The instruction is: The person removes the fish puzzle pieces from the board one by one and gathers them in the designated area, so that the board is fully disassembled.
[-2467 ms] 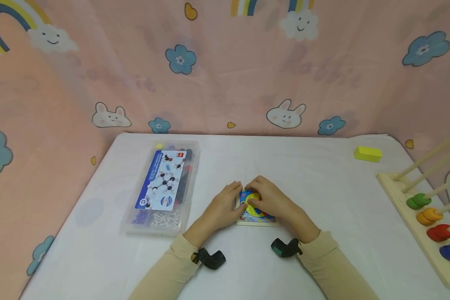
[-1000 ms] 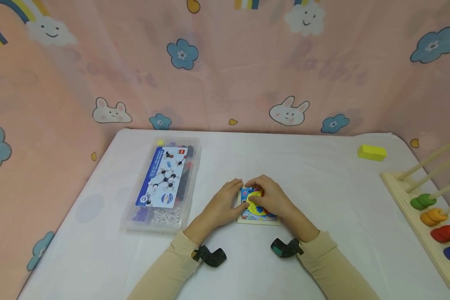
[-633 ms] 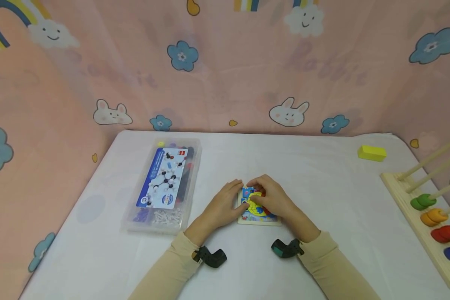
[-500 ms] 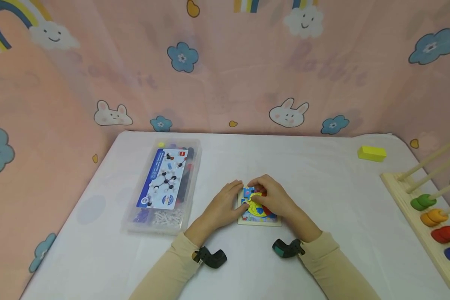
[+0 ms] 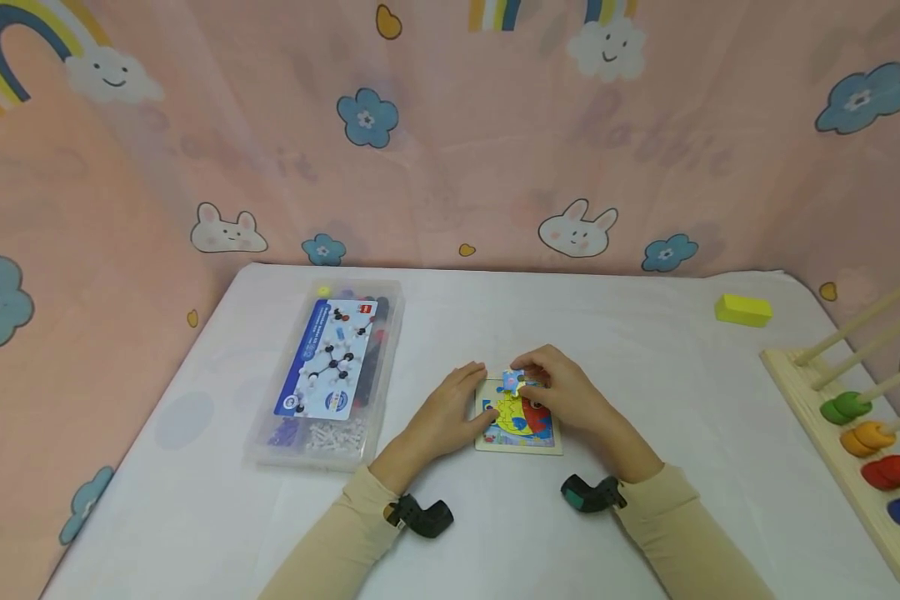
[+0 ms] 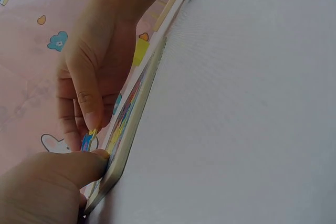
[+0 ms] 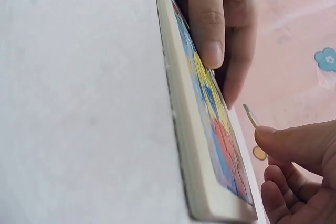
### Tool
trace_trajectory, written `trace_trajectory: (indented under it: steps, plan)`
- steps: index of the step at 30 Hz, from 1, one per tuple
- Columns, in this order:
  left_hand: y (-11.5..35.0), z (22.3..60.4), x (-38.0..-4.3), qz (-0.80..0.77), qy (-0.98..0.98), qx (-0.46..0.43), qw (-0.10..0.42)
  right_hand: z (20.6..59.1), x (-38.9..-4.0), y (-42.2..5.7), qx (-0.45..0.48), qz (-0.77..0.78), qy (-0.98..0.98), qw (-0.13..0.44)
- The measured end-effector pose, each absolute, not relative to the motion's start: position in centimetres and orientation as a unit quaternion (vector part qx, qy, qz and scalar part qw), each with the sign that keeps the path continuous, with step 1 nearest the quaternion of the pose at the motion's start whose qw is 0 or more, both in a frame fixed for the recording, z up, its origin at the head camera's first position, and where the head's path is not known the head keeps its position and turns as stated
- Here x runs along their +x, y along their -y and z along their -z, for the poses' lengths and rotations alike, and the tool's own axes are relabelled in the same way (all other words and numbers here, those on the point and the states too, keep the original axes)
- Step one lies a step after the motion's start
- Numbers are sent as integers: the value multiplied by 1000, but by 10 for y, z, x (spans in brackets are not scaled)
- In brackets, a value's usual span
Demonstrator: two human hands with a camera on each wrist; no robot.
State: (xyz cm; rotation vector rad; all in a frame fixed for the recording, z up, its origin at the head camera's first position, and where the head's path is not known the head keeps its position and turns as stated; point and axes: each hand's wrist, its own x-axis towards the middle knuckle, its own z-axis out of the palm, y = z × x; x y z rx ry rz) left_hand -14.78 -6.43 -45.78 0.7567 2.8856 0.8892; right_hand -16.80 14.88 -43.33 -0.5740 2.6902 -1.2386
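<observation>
On the white table lies a small wooden jigsaw board (image 5: 525, 450) with a pale frame and a yellow, red and blue picture. My left hand (image 5: 444, 417) holds its left side, thumb on the picture and fingers along the edge. Over the board's far edge, my right hand (image 5: 570, 396) pinches a blue puzzle piece (image 5: 512, 381) with a yellow bit between thumb and fingers. The left wrist view shows this piece (image 6: 87, 141) tilted up above the board, close to the left thumb. Seen edge-on in the right wrist view, the piece (image 7: 250, 115) is apart from the board.
A clear plastic case (image 5: 322, 375) with a molecule-model label lies left of the hands. Toward the back right sits a yellow block (image 5: 743, 310). A wooden peg rack (image 5: 832, 450) with coloured discs stands at the right edge. A pink patterned cloth (image 5: 450, 150) hangs behind.
My right hand has lifted the puzzle piece from the board's upper part and drawn it back to the right, uncovering more of the picture. The left hand has stayed at the board's left side.
</observation>
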Motion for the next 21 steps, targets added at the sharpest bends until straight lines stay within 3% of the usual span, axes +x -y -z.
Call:
trace_trajectory:
  steps: [21]
  plan:
    - [63,457,-147,-286,-928,237,22,442,-167,-228,-133,391,-911,17]
